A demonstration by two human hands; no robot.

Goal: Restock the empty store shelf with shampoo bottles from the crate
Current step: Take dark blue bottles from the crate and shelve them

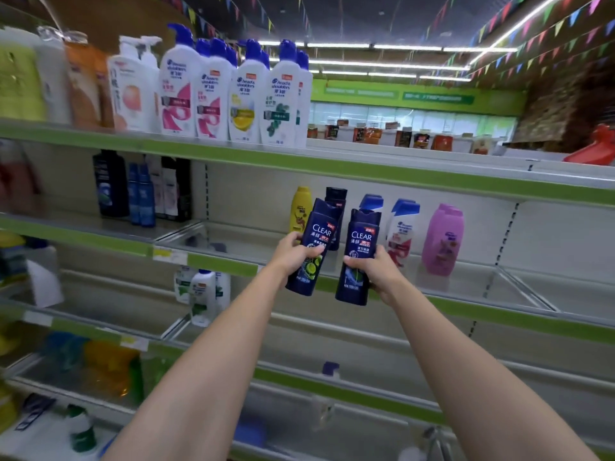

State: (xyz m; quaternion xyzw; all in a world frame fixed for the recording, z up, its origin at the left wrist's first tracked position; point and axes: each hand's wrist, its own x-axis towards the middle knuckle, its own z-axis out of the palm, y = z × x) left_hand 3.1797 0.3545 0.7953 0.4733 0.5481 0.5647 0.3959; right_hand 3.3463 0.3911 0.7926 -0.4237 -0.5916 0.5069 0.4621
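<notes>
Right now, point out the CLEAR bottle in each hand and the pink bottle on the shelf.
Left-hand CLEAR bottle (319, 232): head view, on its label.
Right-hand CLEAR bottle (361, 237): head view, on its label.
Pink bottle (442, 237): head view, on its body.

A single head-worn view looks forward, close, at the green-edged shelves (233, 264).

Shop aisle, green-edged shelves (332, 168) of shampoo bottles (246, 98), price tags (169, 254), ceiling bunting (532, 24)
</notes>
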